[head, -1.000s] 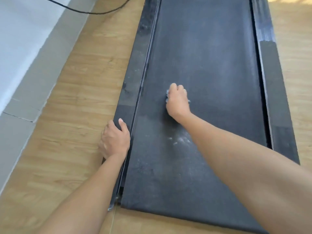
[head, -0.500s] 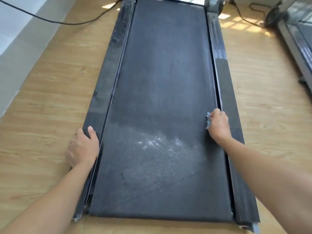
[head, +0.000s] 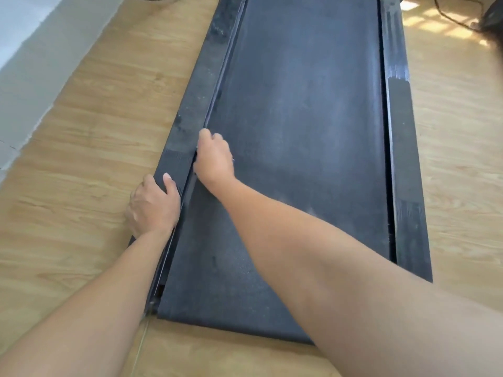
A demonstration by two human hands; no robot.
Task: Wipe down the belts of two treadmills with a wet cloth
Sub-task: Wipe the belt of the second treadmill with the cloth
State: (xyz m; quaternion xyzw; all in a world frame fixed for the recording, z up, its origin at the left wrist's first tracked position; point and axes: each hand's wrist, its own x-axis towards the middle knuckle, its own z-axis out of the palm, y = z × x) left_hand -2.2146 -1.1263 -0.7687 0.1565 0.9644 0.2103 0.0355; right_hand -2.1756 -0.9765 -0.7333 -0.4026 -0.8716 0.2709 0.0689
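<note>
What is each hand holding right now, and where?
Left hand grips the treadmill's left side rail, thumb on top. Right hand is curled on the belt by that rail; anything in it is hidden.

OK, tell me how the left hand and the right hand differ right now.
The left hand grips the side rail; the right hand is fisted on the belt, its cloth hidden. The left hand sits nearer the person, the right hand farther up. Both are bare and at the belt's left edge.
</note>
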